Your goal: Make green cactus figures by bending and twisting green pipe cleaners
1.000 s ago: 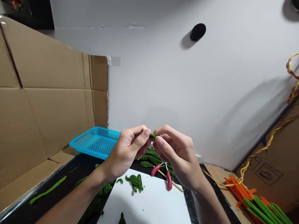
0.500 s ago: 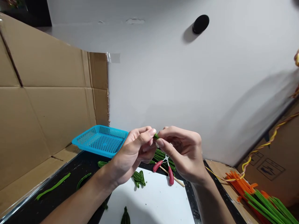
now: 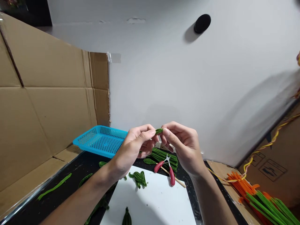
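the left hand (image 3: 133, 145) and the right hand (image 3: 185, 145) are raised near each other, a small gap between them; each is pinched, thumb against fingers, on one end of a short green piece (image 3: 159, 131), which bridges the gap above the table (image 3: 77, 165); below them a white sheet (image 3: 164, 200) lies on the black table top; a small green pile (image 3: 138, 178) rests near its far left part, and a green bundle (image 3: 127, 217) sits at the near edge of the view; red-handled pliers (image 3: 172, 176) lie with handles spread, across a thin stick (image 3: 181, 182) at the sheet's far right corner; dark green stems (image 3: 164, 157) are just behind them, with a green loop (image 3: 149, 161) to their left; a blue basket (image 3: 93, 148) stands at the far left, partly behind the left hand; a pale green strip (image 3: 55, 187) lies alone on the left; orange stems (image 3: 243, 181) and bright green stems (image 3: 264, 204) lie together on cardboard (image 3: 217, 165) at the right, a yellow cord (image 3: 276, 134) running above them.
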`<state>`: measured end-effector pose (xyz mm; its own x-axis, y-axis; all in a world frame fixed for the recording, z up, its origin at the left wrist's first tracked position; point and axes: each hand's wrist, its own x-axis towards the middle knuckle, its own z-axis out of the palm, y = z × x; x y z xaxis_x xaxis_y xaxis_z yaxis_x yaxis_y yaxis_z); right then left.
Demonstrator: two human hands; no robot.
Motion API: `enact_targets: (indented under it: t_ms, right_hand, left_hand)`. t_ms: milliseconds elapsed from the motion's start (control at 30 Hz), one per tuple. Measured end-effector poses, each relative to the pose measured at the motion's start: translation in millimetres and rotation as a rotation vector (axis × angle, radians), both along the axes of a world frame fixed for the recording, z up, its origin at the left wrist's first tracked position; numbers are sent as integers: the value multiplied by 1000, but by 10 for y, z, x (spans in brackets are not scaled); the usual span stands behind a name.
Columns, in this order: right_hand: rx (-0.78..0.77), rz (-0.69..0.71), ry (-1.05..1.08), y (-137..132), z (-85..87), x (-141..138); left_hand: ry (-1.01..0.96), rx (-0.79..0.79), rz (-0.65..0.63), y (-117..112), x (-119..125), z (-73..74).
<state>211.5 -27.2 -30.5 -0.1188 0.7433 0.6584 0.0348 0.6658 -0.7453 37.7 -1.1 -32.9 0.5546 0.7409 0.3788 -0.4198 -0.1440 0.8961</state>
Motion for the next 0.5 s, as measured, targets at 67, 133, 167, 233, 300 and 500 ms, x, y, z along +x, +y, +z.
enact_targets:
  t_ms: [67, 133, 167, 233, 300, 500]
  right_hand:
    - [11, -20, -8, -14, 7, -5]
    - [29, -23, -5, -24, 13, -11]
    - [39, -12, 2, -27, 15, -12]
    - [55, 37, 15, -31, 15, -2]
    - [54, 89, 16, -33, 13, 15]
    - [13, 26, 50, -43, 33, -21]
  left_hand:
    - [19, 30, -5, -2, -18, 3]
    - [30, 78, -4, -4, -30, 0]
    - [35, 115, 6, -5, -32, -2]
    - [50, 201, 38, -10, -33, -7]
    - [70, 264, 69, -16, -28, -9]
    - [60, 274, 186, -31, -9, -17]
